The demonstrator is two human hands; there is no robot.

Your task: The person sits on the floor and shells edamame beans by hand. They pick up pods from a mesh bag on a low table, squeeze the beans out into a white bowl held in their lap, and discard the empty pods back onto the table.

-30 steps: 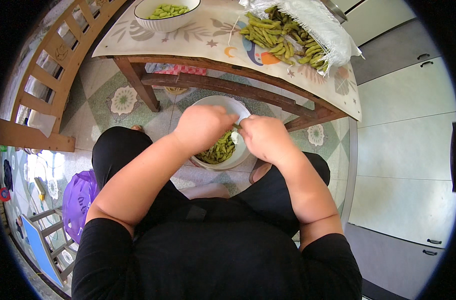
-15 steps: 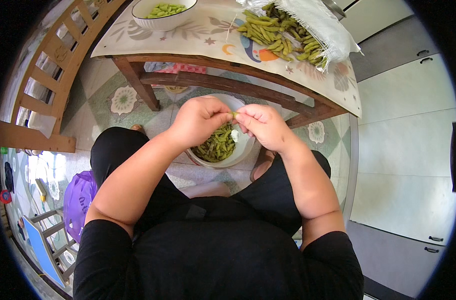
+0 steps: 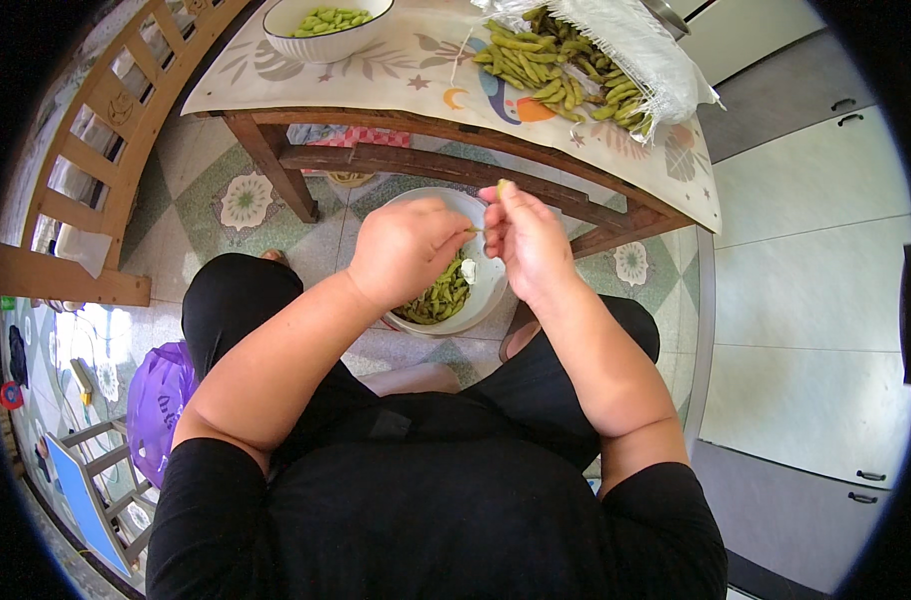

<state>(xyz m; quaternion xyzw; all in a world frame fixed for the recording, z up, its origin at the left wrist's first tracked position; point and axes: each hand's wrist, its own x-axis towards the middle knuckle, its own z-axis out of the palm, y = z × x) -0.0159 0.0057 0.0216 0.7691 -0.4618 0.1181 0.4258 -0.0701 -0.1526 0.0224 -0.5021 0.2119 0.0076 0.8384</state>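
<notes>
My left hand [image 3: 408,250] and my right hand [image 3: 524,240] are close together above a white bowl [image 3: 488,290] that rests on my lap between my knees. The bowl holds empty green pods [image 3: 442,296]. Both hands pinch one green bean pod [image 3: 478,230] between their fingertips; my right thumb and forefinger also hold a small green piece at their tip. On the table ahead lies a pile of green bean pods [image 3: 546,62] on a white mesh bag [image 3: 644,52], and a white bowl of shelled green beans [image 3: 328,24] stands at the far left.
A low wooden table [image 3: 446,160] with a patterned cloth stands in front of me. A wooden chair [image 3: 86,150] is to the left, a purple bag [image 3: 158,400] and a small blue stool [image 3: 91,490] at lower left. White cabinet doors [image 3: 806,300] run along the right.
Both hands rose from inside the lap bowl to just above it. My right hand lifted higher and now holds a small green piece at its fingertips.
</notes>
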